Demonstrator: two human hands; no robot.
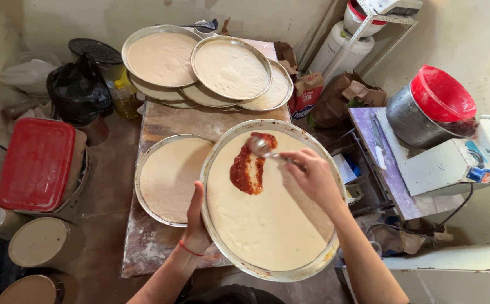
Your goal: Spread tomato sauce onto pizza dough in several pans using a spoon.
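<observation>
- Head view: the left hand clamps the rim of the round metal pan at 9 o'clock, thumb over the edge. The pan overhangs the floury table edge; a loosened grip would probably tip it floorward.
- The right hand has its fingers closed on a spoon, its bowl resting in the red sauce at 12 o'clock on the raw dough. Hard pressure could tear the dough.
- A second dough pan lies touching at 9 o'clock; sauce could drip onto it.
- Stacked pans sit at 12 o'clock, well apart.
</observation>
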